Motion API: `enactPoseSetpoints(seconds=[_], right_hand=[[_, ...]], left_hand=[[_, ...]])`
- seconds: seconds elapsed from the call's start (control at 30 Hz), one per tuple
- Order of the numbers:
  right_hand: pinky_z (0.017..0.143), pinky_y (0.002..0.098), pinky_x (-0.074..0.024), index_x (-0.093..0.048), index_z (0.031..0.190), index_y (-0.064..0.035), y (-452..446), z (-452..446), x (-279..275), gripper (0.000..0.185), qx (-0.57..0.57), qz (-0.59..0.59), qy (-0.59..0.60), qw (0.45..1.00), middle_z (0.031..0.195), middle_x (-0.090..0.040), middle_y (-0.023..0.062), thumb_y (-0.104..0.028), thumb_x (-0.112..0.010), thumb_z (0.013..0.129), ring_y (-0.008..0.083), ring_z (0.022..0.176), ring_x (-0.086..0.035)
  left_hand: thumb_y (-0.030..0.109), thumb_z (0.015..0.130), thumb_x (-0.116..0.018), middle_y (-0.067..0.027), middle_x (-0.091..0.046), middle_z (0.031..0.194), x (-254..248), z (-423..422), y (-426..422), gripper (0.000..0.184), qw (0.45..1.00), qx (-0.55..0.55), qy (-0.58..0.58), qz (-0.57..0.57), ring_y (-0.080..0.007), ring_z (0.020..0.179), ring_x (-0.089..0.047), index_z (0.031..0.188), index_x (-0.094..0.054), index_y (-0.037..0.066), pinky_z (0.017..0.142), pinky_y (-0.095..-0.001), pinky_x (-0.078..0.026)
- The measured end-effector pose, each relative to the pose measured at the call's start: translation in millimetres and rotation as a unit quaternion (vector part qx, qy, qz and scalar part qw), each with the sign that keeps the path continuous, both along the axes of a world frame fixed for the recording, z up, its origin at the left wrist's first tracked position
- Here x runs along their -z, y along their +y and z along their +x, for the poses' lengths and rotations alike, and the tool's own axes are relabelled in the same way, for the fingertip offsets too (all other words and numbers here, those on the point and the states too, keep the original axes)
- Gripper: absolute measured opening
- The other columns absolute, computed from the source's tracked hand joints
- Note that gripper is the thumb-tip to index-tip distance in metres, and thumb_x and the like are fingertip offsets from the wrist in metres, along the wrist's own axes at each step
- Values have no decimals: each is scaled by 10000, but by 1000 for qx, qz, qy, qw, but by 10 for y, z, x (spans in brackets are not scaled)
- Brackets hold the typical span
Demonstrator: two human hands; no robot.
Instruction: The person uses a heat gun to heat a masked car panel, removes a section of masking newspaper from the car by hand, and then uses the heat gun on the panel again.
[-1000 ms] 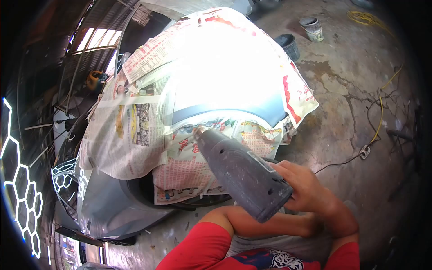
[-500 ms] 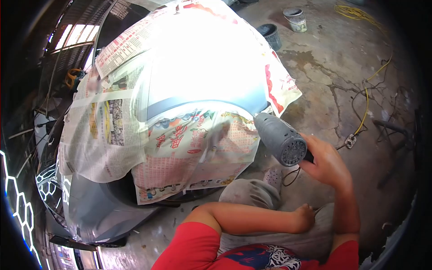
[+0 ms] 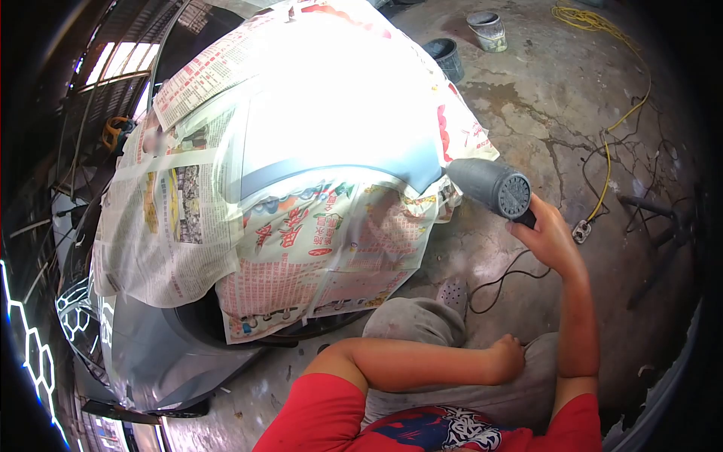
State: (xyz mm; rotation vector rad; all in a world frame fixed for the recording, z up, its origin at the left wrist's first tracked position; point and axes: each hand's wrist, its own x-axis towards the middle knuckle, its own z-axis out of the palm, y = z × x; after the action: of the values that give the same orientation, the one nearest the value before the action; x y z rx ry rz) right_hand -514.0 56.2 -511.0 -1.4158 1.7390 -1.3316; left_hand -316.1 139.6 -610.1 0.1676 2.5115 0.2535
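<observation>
My right hand (image 3: 547,235) is wrapped around the handle of a dark grey heat gun (image 3: 488,185). Its round vented back end faces me, and its front points at the lower right edge of a car's body panel (image 3: 343,154), held just off it. Strong glare whitens most of that panel. Newspaper masking (image 3: 301,252) hangs below and around it, covering the wheel area. My left hand (image 3: 507,360) rests on my leg, closed in a loose fist; nothing shows in it.
The grey bumper (image 3: 158,343) is at lower left. Two buckets, one dark (image 3: 444,59) and one paint-stained (image 3: 488,32), stand on the cracked concrete floor. A yellow cable (image 3: 606,169) runs to a socket block (image 3: 581,231). A dark metal stand (image 3: 663,215) is at right.
My right hand has moved the heat gun up and to the right, turning it more sideways along the panel's edge. My left fist stays put. The view has shifted slightly.
</observation>
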Motion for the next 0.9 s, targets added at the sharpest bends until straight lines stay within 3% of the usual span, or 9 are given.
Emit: enactPoseSetpoints(seconds=[0.17, 0.27, 0.37, 0.47, 0.57, 0.67, 0.7, 0.8, 0.9], right_hand=[[841, 334, -501, -600, 1218, 37, 32, 6, -15, 427, -99, -42, -89, 990, 1047, -704, 146, -85, -718, 827, 176, 934, -645], [865, 328, -498, -595, 1228, 45, 18, 29, -65, 423, -50, -25, -188, 981, 1058, -698, 111, -82, -710, 841, 147, 965, -620], [852, 315, -500, -591, 1228, 39, -47, 74, -57, 409, 41, -79, -160, 983, 1035, -693, 94, -74, -697, 849, 142, 937, -620], [833, 300, -502, -590, 1217, 45, -30, 122, -84, 406, 42, -48, -229, 971, 1010, -685, 85, -60, -703, 841, 129, 914, -618], [803, 294, -511, -604, 1179, 50, 51, 264, -174, 377, -39, -118, -257, 958, 990, -686, 80, -36, -705, 826, 123, 884, -620], [890, 307, -490, -603, 1192, 41, 138, 327, -354, 396, -117, -149, -148, 971, 1019, -670, 70, -25, -721, 821, 158, 965, -614], [926, 329, -480, -615, 1195, 52, 167, 372, -384, 415, -124, -145, -186, 964, 1064, -685, 87, -29, -732, 805, 176, 1021, -616], [820, 345, -523, -619, 1165, 42, 188, 458, -465, 398, -101, -184, -98, 973, 1035, -695, 148, -47, -717, 790, 228, 918, -679], [816, 380, -533, -604, 1202, 29, 149, 581, -506, 463, -90, -244, 64, 963, 1061, -678, 189, -79, -737, 772, 343, 943, -688]], left_hand=[[206, 884, -588, -124, -705, 1094, 49, 38, -9, 254, 1000, -12, 20, 8, -283, 1034, -645, 1005, -760, 64, 817, -382, -492], [210, 893, -581, -125, -706, 1094, 29, 30, -35, 253, 1000, -19, 14, 10, -286, 1053, -647, 995, -759, 63, 825, -389, -498], [217, 901, -577, -127, -705, 1098, 40, 8, -83, 255, 1000, -20, -9, 12, -290, 1075, -648, 996, -759, 66, 841, -393, -501], [221, 905, -576, -129, -703, 1110, 40, 18, -132, 258, 1000, -21, -23, 7, -291, 1084, -649, 1014, -757, 72, 863, -395, -500], [221, 907, -575, -127, -700, 1123, 22, 11, -163, 260, 999, -24, -34, 14, -284, 1083, -649, 1030, -754, 77, 880, -395, -497], [220, 913, -572, -123, -698, 1131, 21, 12, -184, 260, 999, -30, -37, 19, -277, 1088, -648, 1037, -753, 80, 894, -397, -494], [220, 915, -571, -122, -699, 1131, 32, 9, -182, 259, 999, -33, -39, 16, -275, 1091, -648, 1037, -753, 82, 897, -397, -493], [216, 918, -570, -121, -698, 1133, 65, 9, -187, 257, 998, -39, -40, 14, -272, 1099, -649, 1041, -753, 84, 889, -390, -499], [206, 917, -569, -120, -702, 1127, 7, -23, -195, 247, 998, -35, -53, 3, -258, 1093, -658, 1032, -757, 92, 868, -389, -515]])
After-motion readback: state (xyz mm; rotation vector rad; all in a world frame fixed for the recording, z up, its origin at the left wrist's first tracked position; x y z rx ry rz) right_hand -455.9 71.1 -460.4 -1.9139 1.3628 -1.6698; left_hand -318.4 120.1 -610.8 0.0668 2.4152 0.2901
